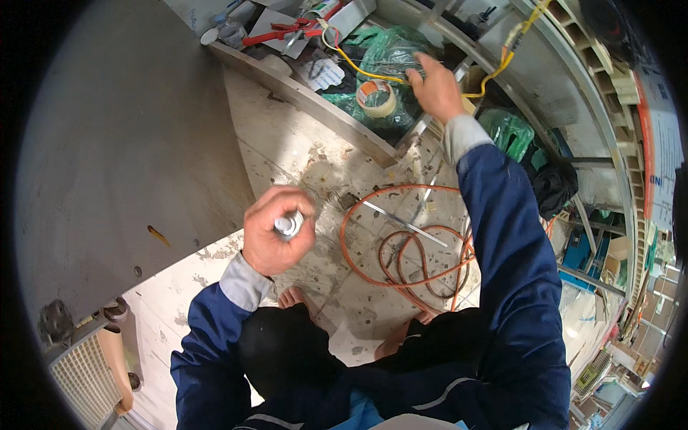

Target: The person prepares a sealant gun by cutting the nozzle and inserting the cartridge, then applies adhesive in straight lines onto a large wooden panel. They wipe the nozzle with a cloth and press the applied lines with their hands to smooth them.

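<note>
A: Left hand [276, 233]?
B: I see its grip wrapped round a small silver cylinder [289, 224], end-on toward the camera.
A: Right hand [435, 89]?
B: Far forward, fingers spread on the green plastic bag [387, 54], beside the tape roll [377, 98].

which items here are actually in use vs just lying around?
In use:
- small silvery cylinder, gripped in left hand
- green plastic bag, right hand reaching into it

Lying about:
- orange cable, coiled on floor
- tape roll
- red pliers
- yellow wire
</note>
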`<state>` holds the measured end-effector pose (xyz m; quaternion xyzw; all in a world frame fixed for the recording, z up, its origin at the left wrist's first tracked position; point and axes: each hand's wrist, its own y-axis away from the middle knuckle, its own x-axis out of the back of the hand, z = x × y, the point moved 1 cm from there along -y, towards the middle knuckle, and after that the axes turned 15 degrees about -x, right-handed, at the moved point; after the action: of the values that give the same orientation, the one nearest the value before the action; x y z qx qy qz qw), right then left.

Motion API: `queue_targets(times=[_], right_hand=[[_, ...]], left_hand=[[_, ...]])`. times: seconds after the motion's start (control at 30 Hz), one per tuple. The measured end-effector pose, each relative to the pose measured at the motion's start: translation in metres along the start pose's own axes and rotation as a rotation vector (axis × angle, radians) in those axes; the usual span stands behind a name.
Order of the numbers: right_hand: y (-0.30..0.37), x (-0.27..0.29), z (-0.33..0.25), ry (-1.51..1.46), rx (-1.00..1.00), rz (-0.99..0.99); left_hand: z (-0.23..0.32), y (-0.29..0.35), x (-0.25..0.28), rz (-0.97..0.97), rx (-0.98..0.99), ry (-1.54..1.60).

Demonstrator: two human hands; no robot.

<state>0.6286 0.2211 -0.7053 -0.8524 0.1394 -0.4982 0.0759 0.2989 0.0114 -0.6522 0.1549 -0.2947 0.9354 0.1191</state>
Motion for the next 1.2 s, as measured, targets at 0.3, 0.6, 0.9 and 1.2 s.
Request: queue_targets(times=[0.3,0.6,0.9,1.2], right_hand=[[-0.068,-0.078,0.05,0.596,-0.172,-0.275],[-0.072,-0.041,0.016,0.905,-0.047,-0.265],[-0.067,0.07,-0.022,0.56,-0.213,-0.125],[0.055,0.119,-0.025,0.016,-0.285,-0.248]], left_hand=[[-0.006,0.053,0.015,-0.188,0.009,0.066],[-0.006,0.074,0.017,-0.201,0.049,0.106],[0.001,0.013,-0.009,-0.216,0.003,0.039],[-0.015,-0.049,-0.037,0.033,0.069,0.153]])
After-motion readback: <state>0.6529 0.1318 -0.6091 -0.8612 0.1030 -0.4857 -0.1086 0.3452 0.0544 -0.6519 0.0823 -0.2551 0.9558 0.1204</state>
